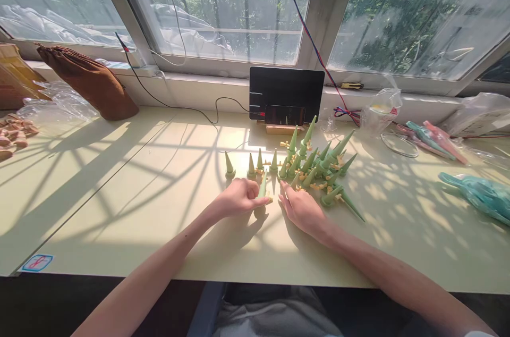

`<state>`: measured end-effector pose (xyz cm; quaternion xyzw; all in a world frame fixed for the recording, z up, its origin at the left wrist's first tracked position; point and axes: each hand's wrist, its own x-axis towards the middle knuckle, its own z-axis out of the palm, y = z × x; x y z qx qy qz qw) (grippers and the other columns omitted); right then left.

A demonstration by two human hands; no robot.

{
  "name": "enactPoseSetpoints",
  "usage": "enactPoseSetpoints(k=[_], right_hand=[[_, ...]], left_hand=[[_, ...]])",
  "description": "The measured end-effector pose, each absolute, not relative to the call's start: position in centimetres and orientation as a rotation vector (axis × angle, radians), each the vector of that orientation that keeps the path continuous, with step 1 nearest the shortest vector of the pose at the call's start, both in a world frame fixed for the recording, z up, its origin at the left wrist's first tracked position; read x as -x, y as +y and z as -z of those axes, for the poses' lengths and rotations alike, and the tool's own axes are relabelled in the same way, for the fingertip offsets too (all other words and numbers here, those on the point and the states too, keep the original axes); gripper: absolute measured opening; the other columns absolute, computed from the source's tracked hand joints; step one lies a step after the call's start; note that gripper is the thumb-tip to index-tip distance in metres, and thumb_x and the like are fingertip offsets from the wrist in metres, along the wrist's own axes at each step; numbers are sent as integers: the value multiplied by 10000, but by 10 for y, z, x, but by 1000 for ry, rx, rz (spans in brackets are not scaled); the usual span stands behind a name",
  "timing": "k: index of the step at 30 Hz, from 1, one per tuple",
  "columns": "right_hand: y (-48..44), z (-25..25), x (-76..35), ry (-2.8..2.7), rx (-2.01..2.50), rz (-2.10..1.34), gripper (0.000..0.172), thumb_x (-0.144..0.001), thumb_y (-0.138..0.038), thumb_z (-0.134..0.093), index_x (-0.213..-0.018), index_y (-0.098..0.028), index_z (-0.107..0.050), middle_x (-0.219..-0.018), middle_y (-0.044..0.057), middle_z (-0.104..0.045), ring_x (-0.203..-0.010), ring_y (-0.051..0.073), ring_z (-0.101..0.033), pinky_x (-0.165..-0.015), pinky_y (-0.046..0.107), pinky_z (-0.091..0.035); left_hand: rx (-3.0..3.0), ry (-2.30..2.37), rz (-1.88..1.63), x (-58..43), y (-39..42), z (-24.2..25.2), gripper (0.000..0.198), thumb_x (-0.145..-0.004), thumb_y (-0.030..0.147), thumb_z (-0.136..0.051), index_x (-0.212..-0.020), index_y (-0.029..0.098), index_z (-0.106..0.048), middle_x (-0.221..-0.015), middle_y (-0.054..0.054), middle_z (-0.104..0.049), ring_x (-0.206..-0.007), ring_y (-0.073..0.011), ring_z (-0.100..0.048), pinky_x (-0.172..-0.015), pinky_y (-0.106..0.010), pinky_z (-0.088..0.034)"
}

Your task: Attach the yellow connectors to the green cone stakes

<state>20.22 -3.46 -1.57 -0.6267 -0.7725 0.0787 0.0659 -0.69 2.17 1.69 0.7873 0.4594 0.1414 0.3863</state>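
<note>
A smooth, matte green cone (263,185), slim and sharply tapered, is pinched between the thumb and curled fingers of the left hand (241,198); it is held upright, in front of and slightly left of the black tablet (287,84). A small yellowish piece (270,200) is seen close by its base, at the thumb tip. The right hand (300,209) is laid low in front of the tablet, its fingers extended and close together, their tips at the near edge of a cone cluster (308,164); whether anything is gripped by them cannot be told.

In that cluster, in front of the tablet and reaching past its right edge, the spikes are crowded at many angles, some upright, others tilted or lying, with knobbly yellowish pieces among them. Left of the cluster, a loose row of upright cones (229,166) is set on flared round bases, its leftmost member placed beyond the tablet's left edge.

The pale, smooth worktop (139,209) is crossed by hard window shadows. Before the tablet, a glossy phone (285,115) is propped in a wooden stand (279,128). Far to the tablet's left, a wrinkled brown sack (90,82) is leaned beside crinkled clear plastic (59,106); far to its right, a creased teal plastic bundle (482,196) is laid.
</note>
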Motion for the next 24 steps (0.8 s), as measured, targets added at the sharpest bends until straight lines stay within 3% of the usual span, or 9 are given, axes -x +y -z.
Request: enactPoseSetpoints(k=[6, 12, 24], right_hand=[[-34, 13, -202, -2310, 1944, -251, 477, -1044, -301, -339, -1466, -99, -434, -809, 114, -720, -749, 245, -686, -643, 290, -456], [-34, 9, -201, -2277, 1974, -278, 418, -1050, -300, -337, -1385, -121, -511, -805, 113, -717, -742, 234, -685, -620, 276, -423], [-34, 7, -204, -2220, 1939, -383, 240, -1011, -248, -454, -1191, -152, -580, -768, 67, -684, -699, 204, -636, -579, 249, -349]], left_hand=[[-2011, 1113, -343, 6, 21, -16, 464, -792, 560, -647, -563, 161, -587, -528, -21, -584, -490, -130, -507, -446, -242, -301], [-2016, 1159, -352, 7, 23, -13, 481, -799, 573, -642, -568, 165, -540, -527, 2, -545, -493, -116, -452, -451, -238, -276], [-2189, 1094, -706, 5, 19, -16, 410, -928, 401, -549, -603, 151, -539, -500, 47, -444, -474, -76, -368, -488, -227, -273]])
